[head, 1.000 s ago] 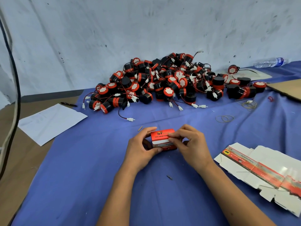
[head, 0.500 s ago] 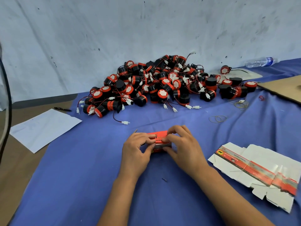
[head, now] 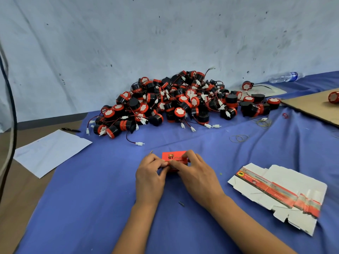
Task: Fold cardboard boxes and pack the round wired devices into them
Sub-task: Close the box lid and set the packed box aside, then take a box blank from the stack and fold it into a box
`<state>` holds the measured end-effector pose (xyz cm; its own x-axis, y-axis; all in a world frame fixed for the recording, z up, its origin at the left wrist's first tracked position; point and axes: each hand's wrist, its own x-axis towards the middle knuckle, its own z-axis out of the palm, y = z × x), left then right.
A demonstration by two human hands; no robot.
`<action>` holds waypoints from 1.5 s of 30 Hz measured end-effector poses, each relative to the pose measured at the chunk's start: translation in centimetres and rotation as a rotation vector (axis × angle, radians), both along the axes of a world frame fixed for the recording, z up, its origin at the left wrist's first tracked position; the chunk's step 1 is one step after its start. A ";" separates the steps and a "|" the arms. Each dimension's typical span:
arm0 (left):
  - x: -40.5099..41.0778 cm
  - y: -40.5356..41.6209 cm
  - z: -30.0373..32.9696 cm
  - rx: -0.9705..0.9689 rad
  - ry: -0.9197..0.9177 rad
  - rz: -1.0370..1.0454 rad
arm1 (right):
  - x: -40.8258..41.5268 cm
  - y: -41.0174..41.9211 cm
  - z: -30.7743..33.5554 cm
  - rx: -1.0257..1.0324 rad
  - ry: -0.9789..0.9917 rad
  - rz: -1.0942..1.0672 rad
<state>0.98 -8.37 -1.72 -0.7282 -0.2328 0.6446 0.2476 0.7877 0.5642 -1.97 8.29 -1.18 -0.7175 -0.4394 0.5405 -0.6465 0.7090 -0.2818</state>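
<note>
Head view: a blue cloth is being covered at its far side by a heap of round wired devices. Flat box blanks are lying to the right. Centrally, a small red box is being pinched by the left hand and right hand.

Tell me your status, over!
Both hands, left and right, gripping the red box. Device pile waiting behind. Nothing in the way.
</note>
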 end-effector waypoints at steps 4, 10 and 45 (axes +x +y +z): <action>-0.4 -0.1 -0.2 -0.128 -0.004 -0.042 | 0.0 0.0 0.1 -0.009 0.022 0.037; -1.7 -0.4 0.0 0.206 -0.262 -0.172 | -0.2 -0.2 0.0 -0.060 -0.110 0.087; -2.5 26.5 6.7 -0.414 -0.962 -0.038 | 7.2 25.8 14.6 0.107 -0.593 -0.514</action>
